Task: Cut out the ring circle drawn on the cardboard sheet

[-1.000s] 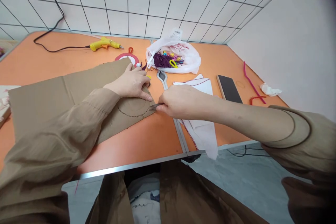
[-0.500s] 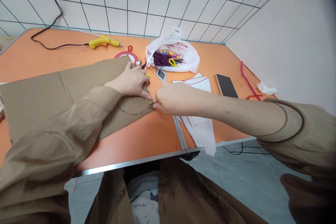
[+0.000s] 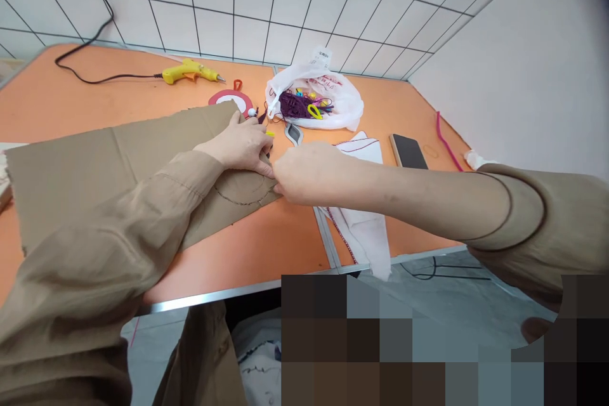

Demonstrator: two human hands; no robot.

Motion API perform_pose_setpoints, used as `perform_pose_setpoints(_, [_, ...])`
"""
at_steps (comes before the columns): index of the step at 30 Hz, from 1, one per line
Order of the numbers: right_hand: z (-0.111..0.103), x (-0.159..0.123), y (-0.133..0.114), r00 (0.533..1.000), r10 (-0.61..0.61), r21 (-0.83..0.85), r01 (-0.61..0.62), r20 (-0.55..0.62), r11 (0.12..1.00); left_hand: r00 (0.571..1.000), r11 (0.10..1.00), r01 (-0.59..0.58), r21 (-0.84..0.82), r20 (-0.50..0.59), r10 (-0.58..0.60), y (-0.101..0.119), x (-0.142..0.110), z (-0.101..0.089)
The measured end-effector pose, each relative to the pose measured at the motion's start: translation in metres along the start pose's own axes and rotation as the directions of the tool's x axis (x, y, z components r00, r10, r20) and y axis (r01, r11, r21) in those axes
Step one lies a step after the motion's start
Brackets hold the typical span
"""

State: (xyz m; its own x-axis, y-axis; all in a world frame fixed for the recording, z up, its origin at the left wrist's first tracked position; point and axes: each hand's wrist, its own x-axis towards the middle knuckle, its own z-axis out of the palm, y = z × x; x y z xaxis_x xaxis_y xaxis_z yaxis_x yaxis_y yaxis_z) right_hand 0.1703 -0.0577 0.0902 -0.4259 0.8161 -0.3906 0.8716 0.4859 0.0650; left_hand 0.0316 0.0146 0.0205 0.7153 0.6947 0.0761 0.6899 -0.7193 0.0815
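A brown cardboard sheet [image 3: 76, 177] lies on the orange table, with a dark, rough curved outline [image 3: 242, 203] near its right end. My left hand [image 3: 245, 143] rests on the sheet above this curve, fingers spread and thumb reaching toward the right edge. Against that edge, my right hand [image 3: 304, 172] is closed, its fingertips close to my left thumb. Whatever it grips is hidden behind the fingers. Just beyond the right hand is a grey looped piece [image 3: 294, 134] with a dark middle.
A yellow glue gun [image 3: 190, 71] with a black cord lies at the back left. Behind my hands are a red-rimmed round piece [image 3: 231, 100] and a white plastic bag [image 3: 349, 108] of purple yarn. White cloth [image 3: 364, 228] and a phone [image 3: 409, 151] lie to the right.
My right hand has shifted slightly left, closer to my left thumb. A thin dark pointed piece seen at its fingertips before is now mostly covered. The left hand stays on the cardboard.
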Motion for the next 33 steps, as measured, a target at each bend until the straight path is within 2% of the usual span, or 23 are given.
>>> perform_pose_setpoints(6, [-0.002, 0.000, -0.001, 1.000, 0.005, 0.058, -0.004, -0.011, 0.998, 1.000, 1.000, -0.006, -0.006, -0.004, 0.006, 0.000, 0.000, 0.002])
perform_pose_setpoints(13, [0.003, -0.002, 0.005, 0.997, -0.071, -0.072, 0.073, 0.025, 0.995, 1.000, 1.000, -0.011, -0.012, -0.010, 0.011, -0.002, -0.001, 0.002])
perform_pose_setpoints(20, [0.000, 0.001, 0.007, 0.996, -0.087, -0.158, 0.091, 0.031, 0.983, 1.000, 1.000, -0.008, -0.003, 0.006, 0.008, -0.001, -0.002, 0.002])
perform_pose_setpoints(27, [-0.001, 0.004, 0.003, 0.997, -0.049, -0.203, 0.060, 0.058, 0.977, 0.999, 1.000, -0.024, 0.000, -0.038, 0.024, -0.004, -0.001, 0.009])
perform_pose_setpoints(33, [-0.001, 0.003, 0.009, 0.995, -0.049, -0.166, 0.063, 0.087, 0.984, 0.999, 0.999, -0.047, 0.005, -0.006, 0.047, -0.001, -0.002, 0.005])
